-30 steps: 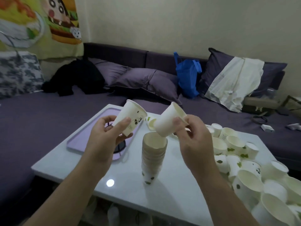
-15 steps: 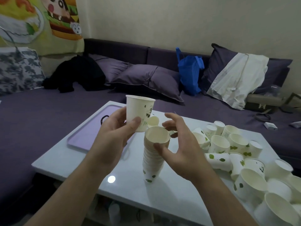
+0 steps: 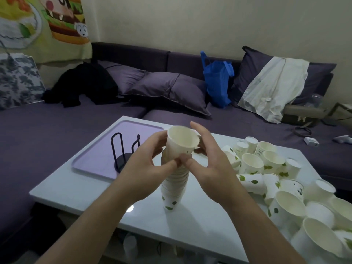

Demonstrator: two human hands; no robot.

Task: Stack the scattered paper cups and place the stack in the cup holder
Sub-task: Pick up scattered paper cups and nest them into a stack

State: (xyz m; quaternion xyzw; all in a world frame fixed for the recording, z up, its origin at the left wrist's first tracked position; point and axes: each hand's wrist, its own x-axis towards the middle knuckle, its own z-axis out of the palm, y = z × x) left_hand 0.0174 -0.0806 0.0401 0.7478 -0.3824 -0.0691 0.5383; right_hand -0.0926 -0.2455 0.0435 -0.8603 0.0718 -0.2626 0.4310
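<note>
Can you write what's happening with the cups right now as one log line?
step: stacking | left hand + right hand: holding top cup on stack | loose cups: remain | cup holder: empty

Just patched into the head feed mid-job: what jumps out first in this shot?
Dead centre, both hands, left hand and right hand, hold a tilted paper cup atop a tall cup stack standing on the white table. To the right lies a heap of loose cups. Left of the hands, the black wire cup holder stands on a lilac tray, with no cups in it.
</note>
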